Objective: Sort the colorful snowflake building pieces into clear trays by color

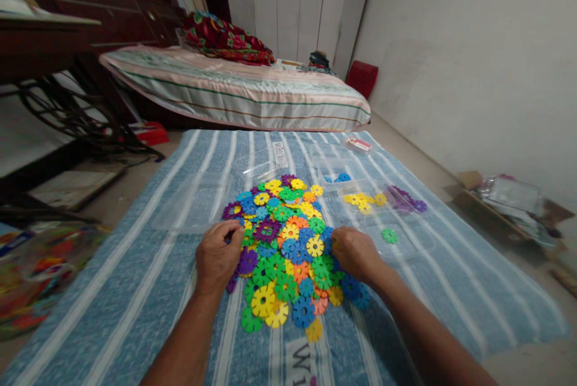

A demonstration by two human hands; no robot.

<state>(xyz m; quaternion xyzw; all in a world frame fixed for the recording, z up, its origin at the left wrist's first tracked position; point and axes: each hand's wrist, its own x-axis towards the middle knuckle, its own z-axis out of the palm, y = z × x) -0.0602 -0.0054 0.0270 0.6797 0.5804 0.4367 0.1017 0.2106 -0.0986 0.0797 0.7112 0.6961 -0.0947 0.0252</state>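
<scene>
- Most of the plastic discs (287, 257) are heaped in one mixed-colour pile, mid-surface, spread toward the near edge of the striped cloth (130, 296).
- Progress, as judged: early. Only small single-colour groups are set apart, all toward the right edge.
- Blue group (343, 177): few pieces, in a transparent tray (333, 163) toward the far right corner.
- Yellow group (365, 201): small cluster, nearer the near edge than blue.
- Purple group (403, 198): row beside yellow, closest to the right edge; whether a tray is under it cannot be told.
- Green disc (389, 235): one only, nearer the near edge than yellow.
- Remaining: bulk of the pile. Orange is seen only there.
- Left hand (217, 257): fingers curled at the pile's left side; grip cannot be told.
- Right hand (356, 252): curled at the pile's right side, against blue discs; fingertips hidden, grip cannot be told.
</scene>
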